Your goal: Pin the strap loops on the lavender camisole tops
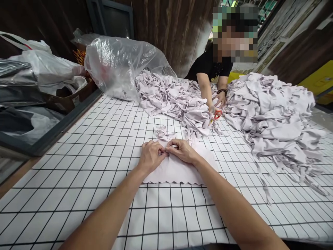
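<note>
A pale pinkish garment (179, 172) with thin straps and a scalloped lower edge lies flat on the checked tablecloth (104, 146). Over its upper part, my left hand (152, 154) pinches a bit of the fabric between thumb and fingers. My right hand (181, 150) meets it from the other side, thumb and forefinger closed on the same spot of the garment. The fingertips of both hands nearly touch. What exactly lies in the pinch is too small to make out beyond the cloth. Gathered straps stick out beyond my hands.
Across the table a person in black (215, 66) leans over the cloth, one hand at red-handled scissors (218, 114). A heap of similar garments (171, 93) lies far centre, a taller pile (281, 118) at right. Clear plastic (125, 62) and a bag-filled box (65, 100) stand left.
</note>
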